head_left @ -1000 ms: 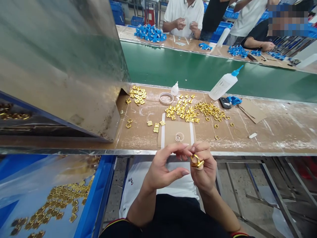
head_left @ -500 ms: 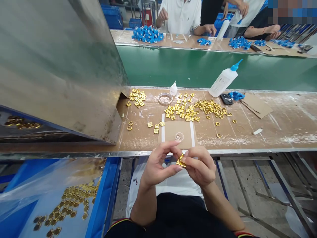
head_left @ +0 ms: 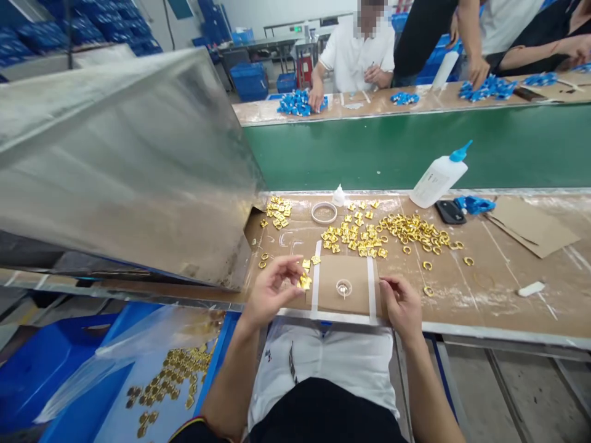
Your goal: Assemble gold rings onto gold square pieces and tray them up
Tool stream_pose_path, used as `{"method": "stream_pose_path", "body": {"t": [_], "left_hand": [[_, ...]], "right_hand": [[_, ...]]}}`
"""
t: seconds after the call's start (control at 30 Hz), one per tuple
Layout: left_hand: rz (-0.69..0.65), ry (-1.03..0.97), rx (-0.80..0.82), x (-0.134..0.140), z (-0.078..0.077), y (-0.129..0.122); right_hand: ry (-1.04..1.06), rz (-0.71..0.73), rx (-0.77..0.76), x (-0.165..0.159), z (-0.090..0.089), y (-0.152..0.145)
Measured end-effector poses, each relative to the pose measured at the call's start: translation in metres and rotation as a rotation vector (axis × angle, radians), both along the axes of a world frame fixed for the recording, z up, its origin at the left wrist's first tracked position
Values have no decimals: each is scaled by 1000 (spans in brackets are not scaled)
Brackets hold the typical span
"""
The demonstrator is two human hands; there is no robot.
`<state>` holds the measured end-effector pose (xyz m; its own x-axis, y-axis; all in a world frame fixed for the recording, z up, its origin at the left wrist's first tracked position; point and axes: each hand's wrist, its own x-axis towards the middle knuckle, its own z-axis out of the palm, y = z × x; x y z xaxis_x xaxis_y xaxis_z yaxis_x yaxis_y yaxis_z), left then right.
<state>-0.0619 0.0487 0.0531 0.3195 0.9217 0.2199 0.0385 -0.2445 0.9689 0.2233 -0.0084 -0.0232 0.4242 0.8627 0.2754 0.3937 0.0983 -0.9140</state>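
At the left side of the cardboard pad (head_left: 332, 271), my left hand (head_left: 272, 292) has its thumb and fingertips at a small gold square piece (head_left: 303, 282), low over the bench. Other gold square pieces (head_left: 316, 259) lie just beyond those fingertips. My right hand (head_left: 402, 304) is by the pad's right edge, thumb and fingers pinched together; whatever they hold, if anything, is too small to make out. Between the hands, a small clear cup (head_left: 344, 287) with a thin stick in it stands on the pad.
Piled gold rings (head_left: 410, 231) and gold squares (head_left: 353, 234) lie behind the pad. A tape roll (head_left: 324, 213), small white bottle (head_left: 338, 195) and large glue bottle (head_left: 438, 178) stand farther back. A metal housing (head_left: 129, 178) blocks the left. A co-worker (head_left: 355, 55) sits opposite.
My hands have separated: the left moved left to the gold squares, the right moved right to the pad's edge. The gold piece left the right fingers. The camera view has shifted upward.
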Motion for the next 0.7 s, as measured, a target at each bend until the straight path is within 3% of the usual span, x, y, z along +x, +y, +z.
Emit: {"method": "stream_pose_path", "body": {"t": [0.13,0.27,0.37,0.47,0.6,0.7], "left_hand": [[132,423,-12,1,-13,83],[152,496,6,22,-36,132],[116,538,26,38,-48,142],[84,570,50,46,-51,143],[103,598,80,33,-46,133],[150,622,99,14,-45,112]], "right_hand": [[71,-34,-43,9,-16,16],[95,2,-77,9,-21,17],[94,8,-82,10,-23,13],[76,16,-79,12,-24,11],[34,41,-74,12,-21,11],[10,64,-74,11,-20,12]]}}
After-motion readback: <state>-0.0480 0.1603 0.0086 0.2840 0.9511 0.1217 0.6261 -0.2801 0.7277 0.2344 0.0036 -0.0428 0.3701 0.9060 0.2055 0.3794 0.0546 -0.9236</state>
